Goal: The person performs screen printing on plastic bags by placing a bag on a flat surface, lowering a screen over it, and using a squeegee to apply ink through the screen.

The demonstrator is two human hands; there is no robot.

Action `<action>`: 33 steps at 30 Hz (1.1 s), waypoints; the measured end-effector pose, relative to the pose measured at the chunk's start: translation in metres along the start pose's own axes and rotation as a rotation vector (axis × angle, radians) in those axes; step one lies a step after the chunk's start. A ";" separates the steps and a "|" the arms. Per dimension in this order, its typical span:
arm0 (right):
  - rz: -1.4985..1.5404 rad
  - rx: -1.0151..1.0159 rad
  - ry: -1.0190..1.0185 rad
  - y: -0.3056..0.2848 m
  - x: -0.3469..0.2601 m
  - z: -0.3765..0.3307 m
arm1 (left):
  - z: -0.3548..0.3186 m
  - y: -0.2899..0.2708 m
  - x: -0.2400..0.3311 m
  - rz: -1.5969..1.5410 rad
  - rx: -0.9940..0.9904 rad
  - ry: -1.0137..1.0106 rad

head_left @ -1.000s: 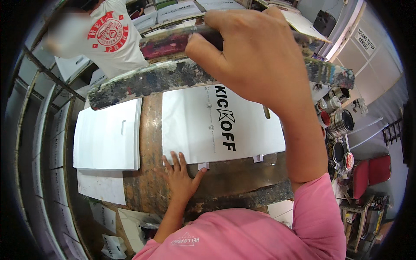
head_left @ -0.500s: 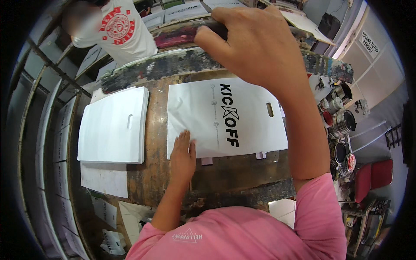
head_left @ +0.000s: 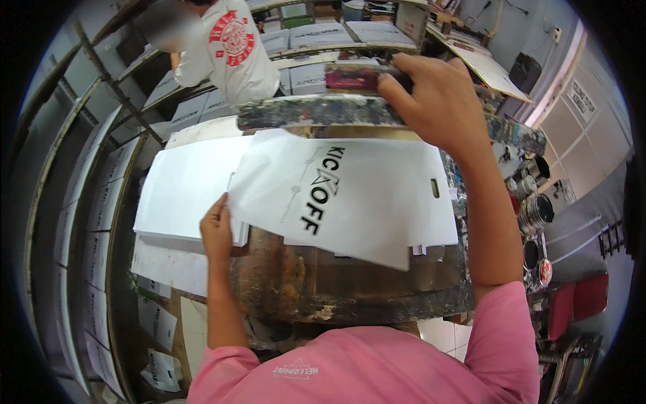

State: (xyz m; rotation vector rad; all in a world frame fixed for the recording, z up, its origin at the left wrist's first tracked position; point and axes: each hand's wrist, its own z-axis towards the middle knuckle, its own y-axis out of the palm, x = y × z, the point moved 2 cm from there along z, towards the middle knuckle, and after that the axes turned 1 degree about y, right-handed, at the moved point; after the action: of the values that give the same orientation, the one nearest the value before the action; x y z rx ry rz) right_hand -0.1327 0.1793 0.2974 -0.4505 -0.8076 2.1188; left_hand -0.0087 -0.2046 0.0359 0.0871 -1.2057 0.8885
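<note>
My left hand (head_left: 217,232) pinches the left edge of a white bag (head_left: 269,182) printed with black lettering. This bag is lifted and tilted, its lower right corner hanging over the table's near part. Beneath it lies another white sheet or bag (head_left: 441,225); a handle slot shows at the right. To the left is a stack of white bags (head_left: 182,182), partly overlapped by the lifted one. Across the table, my right hand (head_left: 441,97) has its fingers closed round the end of a dark, paint-stained squeegee (head_left: 353,77), just above the stained edge of a raised printing frame (head_left: 309,111).
Racks (head_left: 101,222) holding printed bags run along the left. A person in a white shirt (head_left: 232,47) stands beyond the table at far left. Paint cans (head_left: 535,209) and a red chair (head_left: 582,296) are at the right. The stained worktable (head_left: 282,283) lies before me.
My left hand has gone from resting near the printed bag's lower left corner to gripping its edge. The bag has been lifted and shifted left toward the stack. The view has shifted too.
</note>
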 end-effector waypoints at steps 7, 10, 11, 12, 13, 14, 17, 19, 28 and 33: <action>-0.030 -0.026 0.030 0.000 -0.010 -0.009 | 0.096 -0.159 -0.116 0.379 -0.008 -0.031; 0.003 -0.034 0.030 -0.006 -0.019 -0.007 | 0.116 -0.199 -0.126 0.704 0.282 0.060; -0.010 -0.035 0.040 -0.006 -0.018 -0.008 | 0.122 -0.170 -0.104 0.605 0.328 0.086; -0.039 -0.040 0.054 -0.005 -0.015 -0.013 | 0.115 -0.132 -0.067 0.506 0.356 0.104; -0.063 -0.049 0.069 -0.003 -0.012 -0.020 | 0.098 -0.087 -0.021 0.215 -0.057 -0.049; -0.079 -0.053 0.081 -0.003 -0.011 -0.028 | 0.056 -0.040 0.028 0.035 -0.280 -0.065; -0.130 -0.176 -0.013 0.021 -0.024 -0.086 | -0.073 0.034 0.127 -0.972 -0.596 -0.054; -0.058 -0.400 -0.075 0.037 -0.032 -0.143 | -0.116 0.052 0.124 -1.460 -0.462 -0.536; 0.185 -0.699 0.076 0.104 -0.035 -0.295 | -0.196 0.088 0.016 -1.176 -0.460 -0.985; 0.165 -0.586 0.022 0.154 -0.012 -0.267 | -0.210 0.087 -0.001 -1.160 -0.437 -0.962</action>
State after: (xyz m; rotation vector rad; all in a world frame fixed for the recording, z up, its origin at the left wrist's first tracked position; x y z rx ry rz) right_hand -0.0625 0.2023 -0.0024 -0.8673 -1.4245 1.9921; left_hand 0.0971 -0.0417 -0.0818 0.8350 -1.8471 -0.5351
